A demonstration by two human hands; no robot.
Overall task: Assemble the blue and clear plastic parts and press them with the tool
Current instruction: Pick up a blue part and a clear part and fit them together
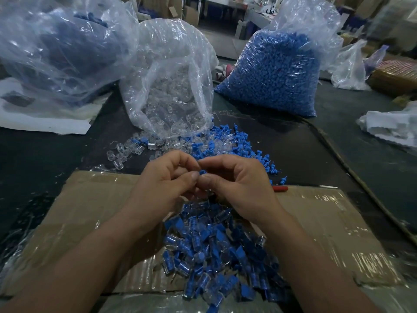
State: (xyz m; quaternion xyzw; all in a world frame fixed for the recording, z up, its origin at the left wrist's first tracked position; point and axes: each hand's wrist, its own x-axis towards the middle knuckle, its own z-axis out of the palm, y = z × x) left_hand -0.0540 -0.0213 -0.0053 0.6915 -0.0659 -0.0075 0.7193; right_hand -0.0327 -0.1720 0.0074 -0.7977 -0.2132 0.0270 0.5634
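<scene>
My left hand (165, 179) and my right hand (234, 184) meet fingertip to fingertip above the cardboard. Between them they pinch a small blue plastic part (202, 172); a clear part below it is mostly hidden by the fingers. Under my wrists lies a pile of joined blue-and-clear pieces (216, 251) on the taped cardboard sheet (90, 213). Loose clear caps (126, 152) and loose blue pins (248, 150) are scattered just beyond my hands. A red tool handle (280, 188) pokes out from behind my right hand.
An open bag of clear caps (171, 86) stands ahead at centre. A full bag of blue pins (277, 71) stands to its right, another bag (56, 48) at far left. White paper (45, 123) lies left; crumpled plastic (390, 127) lies right on the dark table.
</scene>
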